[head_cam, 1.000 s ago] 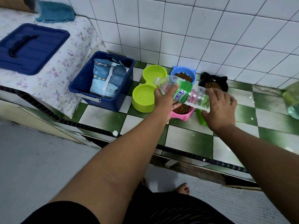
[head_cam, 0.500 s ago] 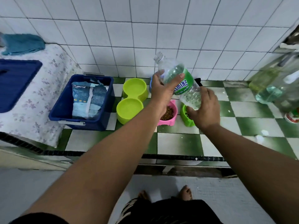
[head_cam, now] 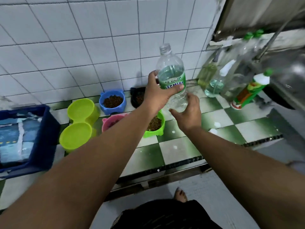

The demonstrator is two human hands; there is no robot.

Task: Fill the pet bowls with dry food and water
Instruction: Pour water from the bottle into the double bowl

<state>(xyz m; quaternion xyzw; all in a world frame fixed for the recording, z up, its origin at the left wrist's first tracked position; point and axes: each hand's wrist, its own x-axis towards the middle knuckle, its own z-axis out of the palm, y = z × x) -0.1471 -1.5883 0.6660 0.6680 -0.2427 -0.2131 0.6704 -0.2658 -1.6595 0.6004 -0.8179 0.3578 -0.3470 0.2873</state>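
Step in hand: we judge the dry food done, since four bowls show kibble, and the water pour to be next.
Doing it well: we should carry the open neck low over a lime dish before tipping. Tip slowly, with one hand on the label and one under the base, and keep the stream clear of the kibble bowls beside it.
Right hand point(head_cam: 188, 116): nearer to us, fingers loosely curved and half spread under the bottle's base. We cannot tell whether it presses there or only hovers.
Left hand point(head_cam: 156, 95): wrapped firmly round the green label, thumb across the front.
Water bottle point(head_cam: 171, 71): uncapped, upright, partly full, held in the air above the green bowl.
Lime double bowl point(head_cam: 76, 135): towards the front left of the tiled surface point(head_cam: 179, 146), both dishes looking empty.
Pink bowl point(head_cam: 105, 123) and green bowl point(head_cam: 153, 133): mid-surface, to the right of the lime one, with kibble inside.
Blue bowl point(head_cam: 113, 109) and black bowl point(head_cam: 134, 100): along the back edge by the wall, with kibble inside. The black one is partly hidden by our left hand.
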